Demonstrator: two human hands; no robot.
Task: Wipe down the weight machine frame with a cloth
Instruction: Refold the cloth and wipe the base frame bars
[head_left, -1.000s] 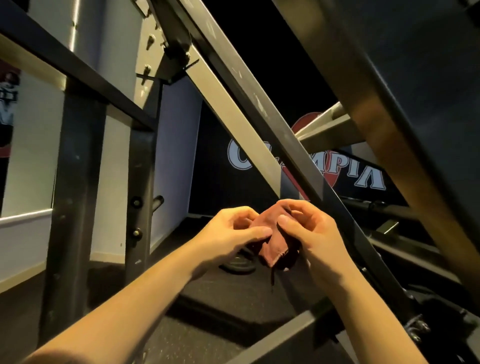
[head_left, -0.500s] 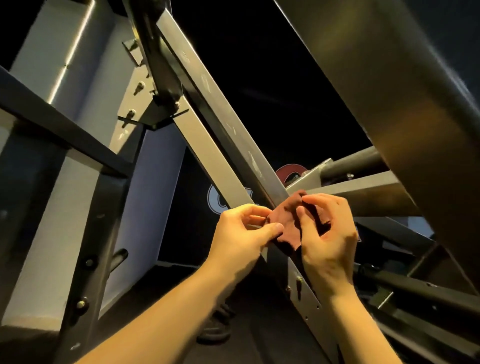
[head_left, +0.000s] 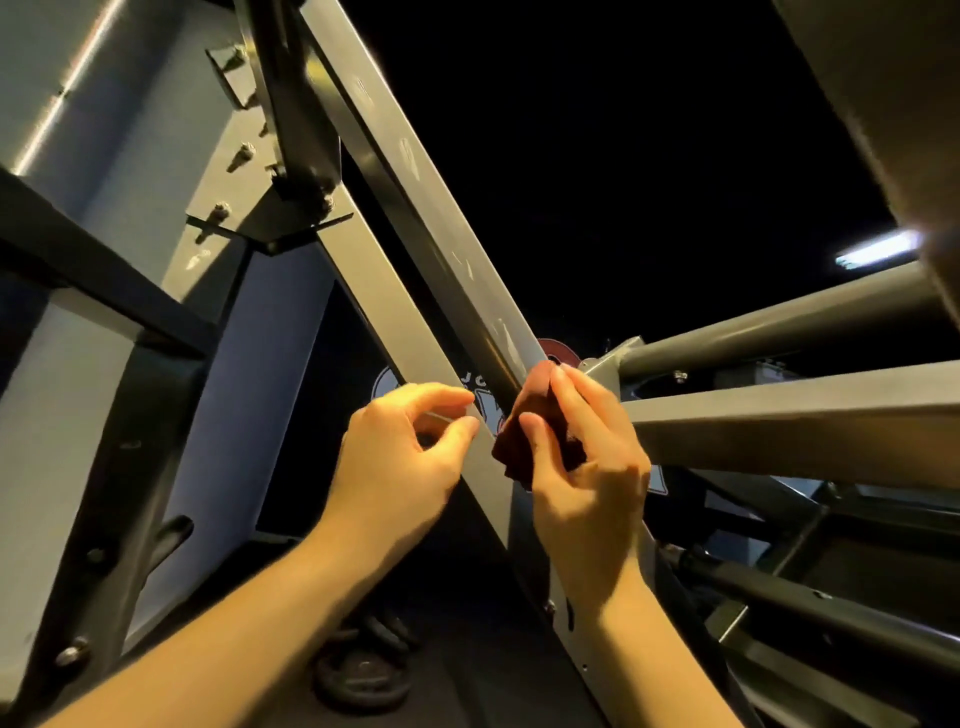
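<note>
We see the right hand pinching a bunched maroon cloth against the diagonal frame bar; the left hand hovers beside it, fingers loosely curled, holding nothing.

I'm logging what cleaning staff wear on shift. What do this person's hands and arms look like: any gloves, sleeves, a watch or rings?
Both are bare. The left hand and right hand wear no gloves, and no rings show on the visible fingers. Both forearms are uncovered down to the frame's edge: no sleeve, watch or wristband in view. Nails look short and unpainted, though the warm, dim light makes fine detail hard to judge.
</note>
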